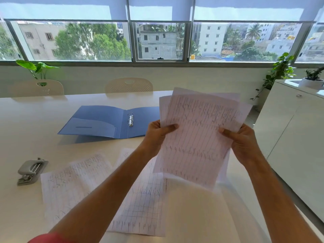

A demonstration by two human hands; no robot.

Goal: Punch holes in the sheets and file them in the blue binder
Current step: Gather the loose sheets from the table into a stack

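1. Here, at right of centre in the frame, we held a loose stack of handwritten sheets (198, 135) up off the surface (26, 120), both hands clamped on it.
2. Our left hand (157, 135) pinched the stack's left edge, thumb lying across the front of the top page.
3. Our right hand (243, 142) pinched the right edge the same way, thumb on the front, the other fingers hidden behind the paper.
4. The pages in the stack were fanned unevenly, with corners of the back ones showing at the top and left.
5. The blue binder (105, 121) lay open and flat on the surface at centre left, beyond our left forearm, its metal rings (130, 119) standing at the spine; whether the rings were open or closed we could not tell.
6. The grey hole punch (31, 170) sat at the left edge of the frame, near the corner of a lined page (70, 183) lying flat on the surface.
7. A second flat page (145, 204), ruled in a grid, lay at lower centre, partly under our left forearm.
8. Two pale chairs (128, 85) stood at the far side of the surface, below the windows (159, 41).
9. A white cabinet (289, 128) filled the right side of the frame.
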